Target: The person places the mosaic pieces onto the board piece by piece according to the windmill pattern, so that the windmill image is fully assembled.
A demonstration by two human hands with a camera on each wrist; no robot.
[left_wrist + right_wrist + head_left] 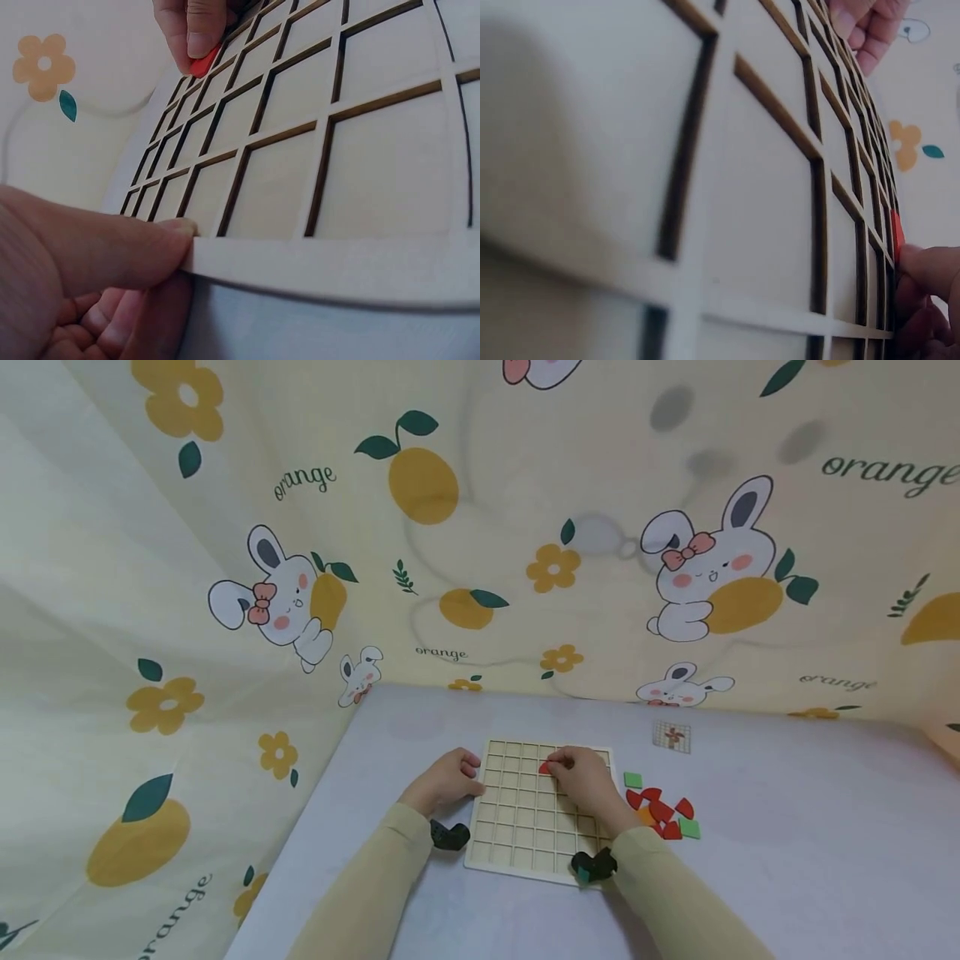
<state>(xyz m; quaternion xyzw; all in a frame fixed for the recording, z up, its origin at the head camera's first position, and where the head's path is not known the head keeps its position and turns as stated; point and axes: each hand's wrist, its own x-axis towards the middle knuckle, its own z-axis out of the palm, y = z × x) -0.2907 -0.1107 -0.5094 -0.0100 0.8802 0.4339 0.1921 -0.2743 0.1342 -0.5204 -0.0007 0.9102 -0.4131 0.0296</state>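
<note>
A wooden grid board [510, 814] with square recesses lies flat on the table. My left hand [447, 779] grips its left edge; in the left wrist view the thumb [127, 244] lies on the rim with fingers curled below it. Over the board's upper right part, my right hand [588, 781] pinches a small red piece [544, 768] between thumb and fingers. That red piece [202, 64] also shows at the board's far side in the left wrist view. In the right wrist view its edge [897, 232] stands out at the fingertips. The right hand hides some recesses.
To the right of the board lies a loose pile of red pieces [660, 811], an orange one partly among them. Green squares [633, 780] lie beside the pile. A small pattern card [672, 737] is farther back. A printed cloth [510, 552] stands behind the table.
</note>
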